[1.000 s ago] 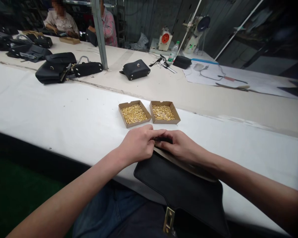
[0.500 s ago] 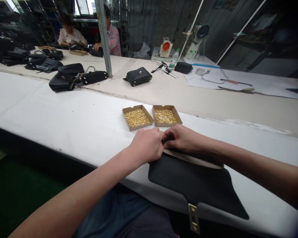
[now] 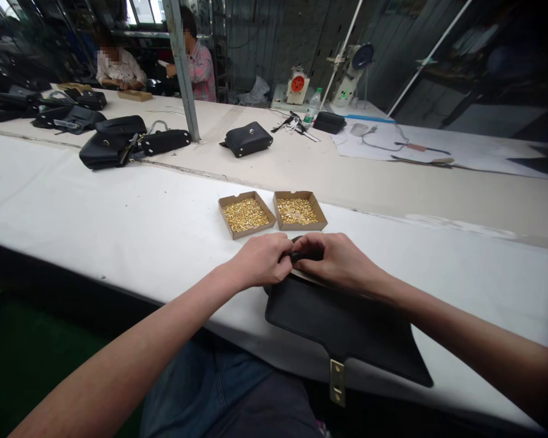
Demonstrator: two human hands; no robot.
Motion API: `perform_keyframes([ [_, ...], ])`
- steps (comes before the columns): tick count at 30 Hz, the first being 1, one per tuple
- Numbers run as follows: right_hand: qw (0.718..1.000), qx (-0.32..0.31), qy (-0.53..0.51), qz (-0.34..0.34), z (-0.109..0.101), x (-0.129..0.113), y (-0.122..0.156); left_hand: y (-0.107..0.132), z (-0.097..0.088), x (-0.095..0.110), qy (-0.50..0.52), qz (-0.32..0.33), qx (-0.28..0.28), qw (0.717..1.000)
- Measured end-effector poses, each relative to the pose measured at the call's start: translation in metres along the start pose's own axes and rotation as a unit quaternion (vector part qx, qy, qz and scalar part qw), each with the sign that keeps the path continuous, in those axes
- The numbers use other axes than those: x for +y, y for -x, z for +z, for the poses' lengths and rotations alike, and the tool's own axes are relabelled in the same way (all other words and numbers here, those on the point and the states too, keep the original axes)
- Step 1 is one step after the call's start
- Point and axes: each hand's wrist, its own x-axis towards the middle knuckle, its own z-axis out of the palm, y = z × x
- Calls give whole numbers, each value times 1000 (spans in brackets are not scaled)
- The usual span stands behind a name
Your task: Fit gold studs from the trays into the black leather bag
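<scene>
A black leather bag flap (image 3: 342, 325) with a brass clasp plate (image 3: 337, 381) lies at the near edge of the white table (image 3: 119, 219). My left hand (image 3: 261, 260) and my right hand (image 3: 335, 260) meet at the flap's far edge, fingers curled and pinching a small black part of the bag between them. Just beyond my hands sit two shallow cardboard trays, the left tray (image 3: 246, 214) and the right tray (image 3: 299, 210), both filled with small gold-coloured metal pieces.
Several finished black bags (image 3: 112, 143) and a single black bag (image 3: 248, 138) lie further back on the table beside a metal post (image 3: 182, 73). Two people (image 3: 119, 64) sit at the far left. Machines, a bottle (image 3: 311, 111) and cables stand behind.
The bag flap has shifted left and flattened on the table, its clasp now hanging at the near edge. My hands stay pinched together at the flap's far edge.
</scene>
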Motion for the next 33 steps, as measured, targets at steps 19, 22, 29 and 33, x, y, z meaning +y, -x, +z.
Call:
perform_keyframes([
  [19,973,-173,-100,111,-17,11,5,15,11,-10,74,31,46,996],
  [22,977,-159,-91,109,-11,8,3,15,12,-12,84,30,43,995],
  [29,994,-77,-21,68,4,7,4,12,14,-12,97,2,43,994],
  [33,998,-30,39,27,15,-1,8,11,13,-9,109,-17,43,993],
])
